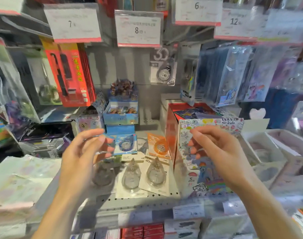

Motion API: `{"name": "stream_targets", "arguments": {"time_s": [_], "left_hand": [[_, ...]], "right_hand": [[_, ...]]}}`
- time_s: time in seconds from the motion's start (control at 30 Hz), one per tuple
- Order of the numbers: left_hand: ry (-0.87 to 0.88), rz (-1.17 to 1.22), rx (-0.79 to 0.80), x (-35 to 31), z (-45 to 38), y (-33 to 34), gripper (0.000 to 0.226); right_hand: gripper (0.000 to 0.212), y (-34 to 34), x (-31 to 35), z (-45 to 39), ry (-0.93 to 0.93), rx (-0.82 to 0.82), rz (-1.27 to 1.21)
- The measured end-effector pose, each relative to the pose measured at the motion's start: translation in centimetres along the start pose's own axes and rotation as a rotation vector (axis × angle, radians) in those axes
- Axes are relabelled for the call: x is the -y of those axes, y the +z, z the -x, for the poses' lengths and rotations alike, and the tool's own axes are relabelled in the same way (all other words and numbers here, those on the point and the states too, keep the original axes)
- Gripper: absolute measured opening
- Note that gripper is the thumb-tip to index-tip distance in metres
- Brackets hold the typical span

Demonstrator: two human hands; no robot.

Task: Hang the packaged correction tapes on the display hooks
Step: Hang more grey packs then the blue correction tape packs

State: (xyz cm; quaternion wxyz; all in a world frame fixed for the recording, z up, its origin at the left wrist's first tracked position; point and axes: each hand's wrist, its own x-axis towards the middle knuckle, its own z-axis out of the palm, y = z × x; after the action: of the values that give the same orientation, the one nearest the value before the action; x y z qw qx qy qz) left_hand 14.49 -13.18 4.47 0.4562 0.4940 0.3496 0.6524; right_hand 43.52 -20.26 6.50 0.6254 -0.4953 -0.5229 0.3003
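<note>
While price tags overhead read "7" (73, 23), "8" (138, 29), "6" (197, 7) and "12" (236, 22), both hands hover above the shelf with loosely spread fingers, left hand (85, 152) and right hand (216, 149) gripping nothing. Clear teardrop correction tapes on white "40m" cards (143, 176) lie flat on the shelf (147, 202); one grey "30" pack (163, 66) hangs above.

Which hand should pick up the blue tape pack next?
Probably left. The left hand hovers open right beside the blue pack on the shelf; the right hand, also open, is farther off, beyond the orange pack.
</note>
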Motion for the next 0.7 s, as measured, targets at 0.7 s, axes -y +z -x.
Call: {"name": "stream_targets", "arguments": {"time_s": [0.7], "left_hand": [[-0.114,-0.829,0.518,4.7,-13.9,-11.3,0.020]], "right_hand": [[0.015,17.3,-7.0,-6.8,0.108,-0.041,0.371]]}}
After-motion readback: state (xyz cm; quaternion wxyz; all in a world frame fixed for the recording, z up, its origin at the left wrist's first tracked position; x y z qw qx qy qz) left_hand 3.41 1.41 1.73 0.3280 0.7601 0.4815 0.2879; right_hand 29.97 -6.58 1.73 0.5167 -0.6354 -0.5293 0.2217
